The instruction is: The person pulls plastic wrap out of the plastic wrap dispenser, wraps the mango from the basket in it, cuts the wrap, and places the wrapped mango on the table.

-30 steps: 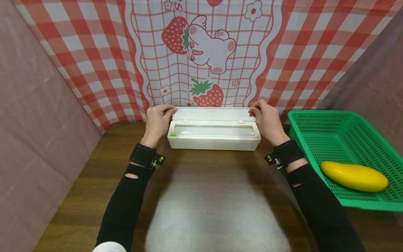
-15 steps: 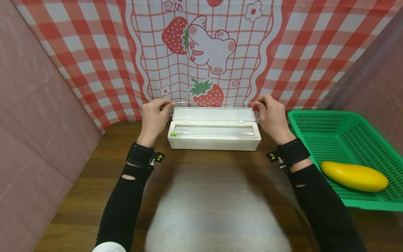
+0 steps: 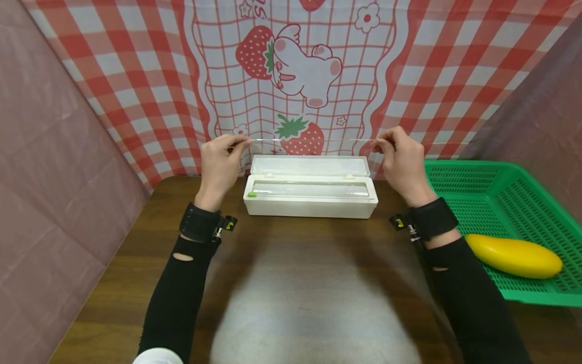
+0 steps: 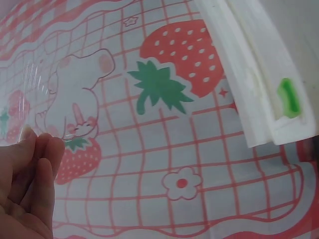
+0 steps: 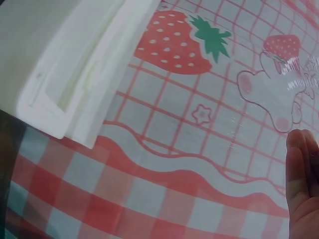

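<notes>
A white cling film dispenser (image 3: pixel 310 209) stands on the table against the cloth, its clear-windowed lid (image 3: pixel 310 166) tipped back. A green slider (image 3: pixel 252 194) sits at its left end. Stretched between both hands above the lid is clear cling film (image 3: pixel 268 139), seen mostly by its shining edge and by glints (image 4: pixel 36 82) in the wrist views. My left hand (image 3: pixel 220 164) pinches the film's left corner between thumb and fingers. At the opposite corner, my right hand (image 3: pixel 404 164) pinches it likewise. Both hands are raised beside and above the dispenser's ends.
To the right, a green plastic basket (image 3: pixel 536 297) holds a long yellow fruit or squash (image 3: pixel 514 256), close to the right forearm. A red-and-white patterned cloth (image 3: pixel 150 91) hangs behind the brown wooden table (image 3: pixel 291 283). Something white and round (image 3: pixel 158 356) shows at the bottom left.
Both hands have risen from the lid's corners and spread slightly apart, drawing the film's edge up above the lid. The dispenser has stayed in place.
</notes>
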`<act>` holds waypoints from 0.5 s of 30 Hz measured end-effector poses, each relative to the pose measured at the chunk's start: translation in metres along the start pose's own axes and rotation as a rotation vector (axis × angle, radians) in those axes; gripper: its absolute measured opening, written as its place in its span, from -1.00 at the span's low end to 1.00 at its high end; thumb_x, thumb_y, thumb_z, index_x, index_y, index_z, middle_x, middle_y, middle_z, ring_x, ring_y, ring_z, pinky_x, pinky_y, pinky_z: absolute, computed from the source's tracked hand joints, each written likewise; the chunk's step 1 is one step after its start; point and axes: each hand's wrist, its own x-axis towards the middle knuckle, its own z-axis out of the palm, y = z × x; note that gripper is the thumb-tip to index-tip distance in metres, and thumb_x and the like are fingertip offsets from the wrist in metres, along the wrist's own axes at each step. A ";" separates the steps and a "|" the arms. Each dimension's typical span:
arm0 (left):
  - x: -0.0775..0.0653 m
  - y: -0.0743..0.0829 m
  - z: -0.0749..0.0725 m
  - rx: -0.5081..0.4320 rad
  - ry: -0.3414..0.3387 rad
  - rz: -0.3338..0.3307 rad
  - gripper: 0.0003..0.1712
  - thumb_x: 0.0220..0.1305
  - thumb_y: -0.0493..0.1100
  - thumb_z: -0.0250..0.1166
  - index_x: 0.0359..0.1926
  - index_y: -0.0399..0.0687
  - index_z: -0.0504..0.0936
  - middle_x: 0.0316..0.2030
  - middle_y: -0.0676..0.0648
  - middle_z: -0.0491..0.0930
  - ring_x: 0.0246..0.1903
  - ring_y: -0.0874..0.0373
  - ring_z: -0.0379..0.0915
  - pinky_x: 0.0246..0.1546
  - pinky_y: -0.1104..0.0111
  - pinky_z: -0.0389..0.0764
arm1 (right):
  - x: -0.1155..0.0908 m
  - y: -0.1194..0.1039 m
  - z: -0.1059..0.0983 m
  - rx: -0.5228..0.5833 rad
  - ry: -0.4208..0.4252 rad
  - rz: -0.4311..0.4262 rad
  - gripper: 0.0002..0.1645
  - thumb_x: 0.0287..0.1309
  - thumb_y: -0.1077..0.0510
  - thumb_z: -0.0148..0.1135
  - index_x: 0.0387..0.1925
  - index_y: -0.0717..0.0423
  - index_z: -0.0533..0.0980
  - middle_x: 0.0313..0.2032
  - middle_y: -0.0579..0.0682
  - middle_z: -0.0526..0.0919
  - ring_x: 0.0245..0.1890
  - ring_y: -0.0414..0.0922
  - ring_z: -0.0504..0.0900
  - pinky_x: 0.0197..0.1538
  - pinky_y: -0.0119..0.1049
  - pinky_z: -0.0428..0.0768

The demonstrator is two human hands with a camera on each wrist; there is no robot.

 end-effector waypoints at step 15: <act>0.010 0.017 -0.015 -0.005 0.069 0.081 -0.84 0.24 -0.20 0.40 -0.26 -0.24 0.79 -0.35 -0.14 0.73 -0.38 0.07 0.66 -0.30 0.23 0.63 | 0.012 -0.015 -0.019 0.008 0.065 -0.049 -0.79 0.41 0.23 0.10 -0.17 0.38 0.45 -0.29 0.23 0.68 -0.31 0.09 0.68 -0.19 0.03 0.62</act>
